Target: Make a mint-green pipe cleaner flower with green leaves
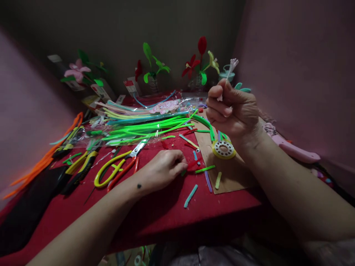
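My right hand (234,107) is raised above the right side of the table. Its thumb and forefinger pinch a small bundle of pale stamens (233,64), whose tips fan out above the fingers. My left hand (166,166) rests closed on the red cloth (166,214), beside a thin red piece (193,163); whether its fingers hold anything is hidden. Below the raised hand, a yellow-rimmed disc with holes (223,149) lies on a brown board (235,177). Short pipe cleaner pieces, including a light blue one (190,196) and a green one (205,169), lie nearby.
Yellow and red scissors (135,149) and black-yellow pliers (81,168) lie to the left. Green pipe cleaners (149,125) spread over clear bags behind. Fuzzy flowers (190,65) stand along the back. A pink glue gun (294,147) lies at the right, beside orange stems (52,159) far left.
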